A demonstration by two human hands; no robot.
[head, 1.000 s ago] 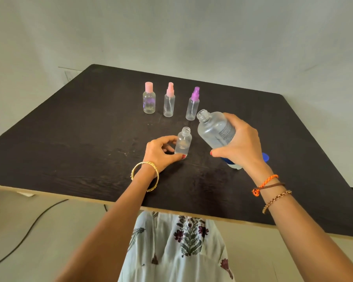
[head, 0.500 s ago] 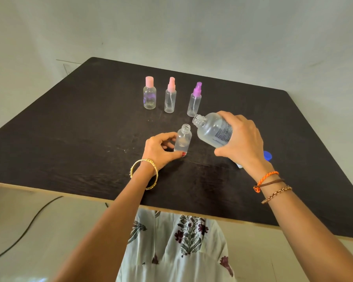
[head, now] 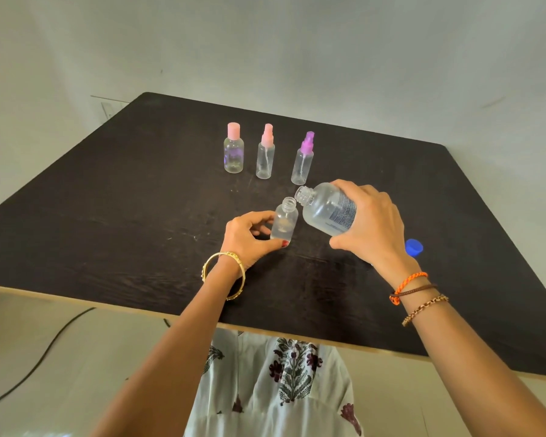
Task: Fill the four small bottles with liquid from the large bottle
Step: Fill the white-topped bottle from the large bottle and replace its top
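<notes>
Count: four small bottles, one large bottle, one loose blue cap (head: 414, 247), all on or above the dark surface (head: 108, 216).

Three capped small bottles stand in a row at 12 o'clock: pink cap (head: 233, 148), pink sprayer (head: 265, 152), purple sprayer (head: 303, 159). The open small bottle (head: 284, 223), clear, stands centre, pinched low by the left hand (head: 249, 236) grip. The right hand (head: 371, 223) grip wraps the large bottle (head: 327, 211), clear, labelled, uncapped, tilted with its mouth just beside and above the small bottle's neck. Cap at 3 o'clock.
</notes>
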